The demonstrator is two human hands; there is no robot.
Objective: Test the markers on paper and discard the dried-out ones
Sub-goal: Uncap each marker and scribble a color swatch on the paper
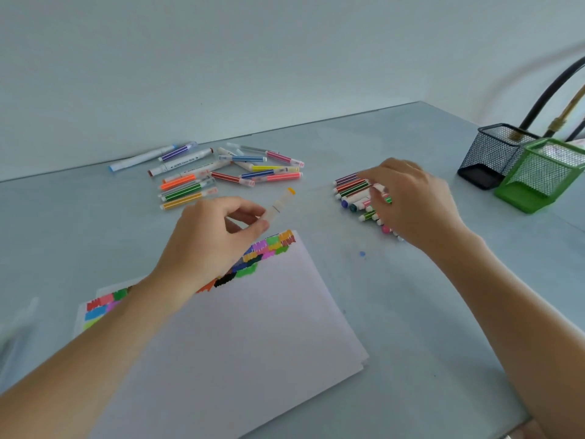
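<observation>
Paper (247,337) lies on the pale tabletop (427,312), near the person, with a band of coloured test scribbles (269,248) along its far edge. Above this edge the left hand (209,239) pinches a pale marker with an orange cap (280,204) between thumb and forefinger; the marker is tilted up and away, the cap at the far end. To the right, the right hand (414,201) rests with curled fingers on a neat row of markers (354,193); whether it already grips one of them, I cannot tell. Farther back, near the wall, a loose pile of markers (221,172) lies scattered. At the right edge two mesh pen holders stand touching, one black (490,156) and one green (538,175). A small blue dot (362,254) marks the tabletop beside the paper.
</observation>
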